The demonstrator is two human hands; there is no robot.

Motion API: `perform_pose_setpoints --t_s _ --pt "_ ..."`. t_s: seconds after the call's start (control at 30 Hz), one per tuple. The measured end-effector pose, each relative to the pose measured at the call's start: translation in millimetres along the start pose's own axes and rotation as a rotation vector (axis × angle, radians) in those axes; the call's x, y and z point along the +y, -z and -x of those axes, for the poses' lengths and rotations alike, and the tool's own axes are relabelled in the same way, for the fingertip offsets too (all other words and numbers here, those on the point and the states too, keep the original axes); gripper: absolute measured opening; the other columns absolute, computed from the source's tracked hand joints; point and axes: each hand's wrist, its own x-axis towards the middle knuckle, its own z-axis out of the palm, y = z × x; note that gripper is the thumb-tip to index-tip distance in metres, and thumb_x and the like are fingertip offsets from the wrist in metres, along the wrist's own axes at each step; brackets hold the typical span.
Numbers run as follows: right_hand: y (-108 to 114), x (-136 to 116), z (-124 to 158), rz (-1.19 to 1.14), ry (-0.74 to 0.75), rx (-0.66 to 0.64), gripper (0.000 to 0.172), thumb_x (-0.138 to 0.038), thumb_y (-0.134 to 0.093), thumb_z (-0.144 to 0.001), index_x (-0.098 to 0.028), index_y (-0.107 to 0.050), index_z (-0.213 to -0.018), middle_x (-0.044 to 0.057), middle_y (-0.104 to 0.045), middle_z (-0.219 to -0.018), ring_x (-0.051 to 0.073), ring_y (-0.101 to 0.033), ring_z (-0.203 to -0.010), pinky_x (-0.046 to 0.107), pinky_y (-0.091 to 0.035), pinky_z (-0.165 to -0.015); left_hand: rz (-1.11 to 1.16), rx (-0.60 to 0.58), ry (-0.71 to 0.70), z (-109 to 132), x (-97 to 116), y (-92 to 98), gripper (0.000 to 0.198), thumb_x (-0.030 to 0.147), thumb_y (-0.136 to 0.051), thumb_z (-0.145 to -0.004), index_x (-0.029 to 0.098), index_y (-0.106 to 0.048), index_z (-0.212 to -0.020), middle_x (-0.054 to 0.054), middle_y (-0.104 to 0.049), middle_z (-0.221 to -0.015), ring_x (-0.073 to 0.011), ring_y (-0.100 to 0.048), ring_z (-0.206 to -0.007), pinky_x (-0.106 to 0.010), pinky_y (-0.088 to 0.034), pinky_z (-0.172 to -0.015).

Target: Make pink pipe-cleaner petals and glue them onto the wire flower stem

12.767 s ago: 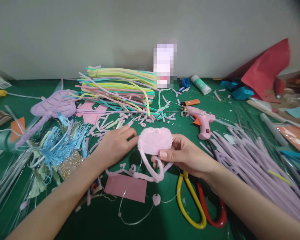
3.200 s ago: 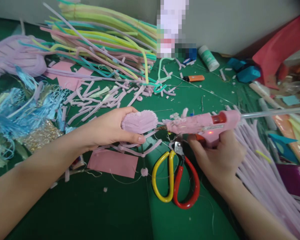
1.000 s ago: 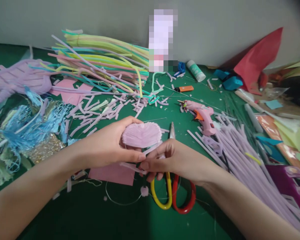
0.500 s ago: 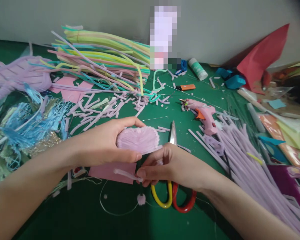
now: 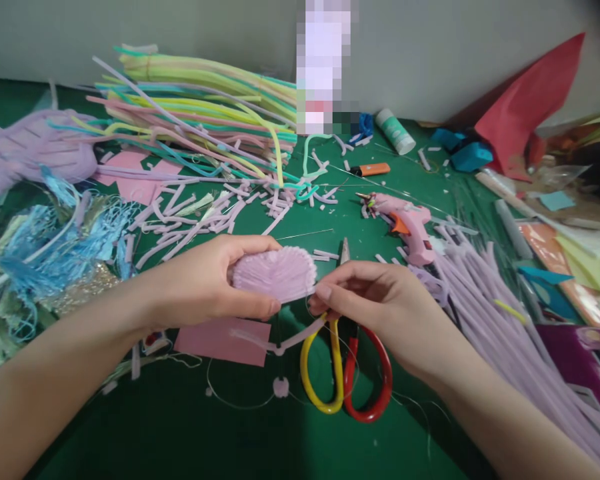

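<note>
My left hand is closed around a rounded, ribbed lilac pipe-cleaner piece, thumb along its near side and fingers behind. At that piece's right end, the thumb and forefinger of my right hand pinch together on its edge. Below runs a bent lilac pipe-cleaner strip; its right end reaches up near my right fingers, and I cannot tell whether they touch it. Scissors with one yellow and one red handle lie partly under my right hand. A pink paper rectangle is beneath my left hand.
Cut lilac bits and a multicoloured pipe-cleaner bundle lie behind. A pink glue gun and an orange lighter are farther right, beside long lilac pipe cleaners. Blue tassels lie left. Clear thread loops across the green table.
My right hand has moved up and right, from beside the bent strip to the right end of the lilac piece. More of the scissor handles shows. My left hand keeps its hold.
</note>
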Motion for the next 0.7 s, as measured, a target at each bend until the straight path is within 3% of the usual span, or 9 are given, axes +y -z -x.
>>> perform_pose_setpoints --t_s 0.2,0.37,0.7 --pt "-4 -4 2 0.139 0.066 0.047 0.014 -0.033 -0.074 -0.076 -0.020 -0.070 -0.074 0.001 -0.072 -0.073 0.014 -0.066 -0.066 0.024 -0.053 -0.061 -0.002 -0.083 -0.080 -2 0 0.8 0.034 0.042 -0.077 -0.065 0.024 -0.069 -0.093 0.002 -0.069 -0.079 -0.0193 -0.065 -0.071 -0.025 -0.046 -0.059" --pt "-6 -6 3 0.165 0.084 0.056 0.011 -0.031 -0.074 -0.076 -0.020 -0.070 -0.074 0.001 -0.071 -0.072 0.013 -0.065 -0.064 0.021 -0.051 -0.058 -0.026 -0.042 0.021 -3 6 2.2 0.035 0.045 -0.082 -0.060 0.022 -0.070 -0.084 0.002 -0.068 -0.072 -0.0189 -0.063 -0.067 -0.023 -0.042 -0.055" --pt "-13 -7 8 0.397 0.257 0.197 0.011 -0.021 -0.068 -0.079 -0.019 -0.069 -0.068 -0.002 -0.068 -0.062 0.010 -0.062 -0.055 0.017 -0.047 -0.050 0.144 -0.137 0.058 -5 10 -2.6 0.013 0.031 -0.078 -0.063 0.021 -0.071 -0.067 0.003 -0.068 -0.063 -0.0136 -0.060 -0.057 -0.020 -0.041 -0.051"
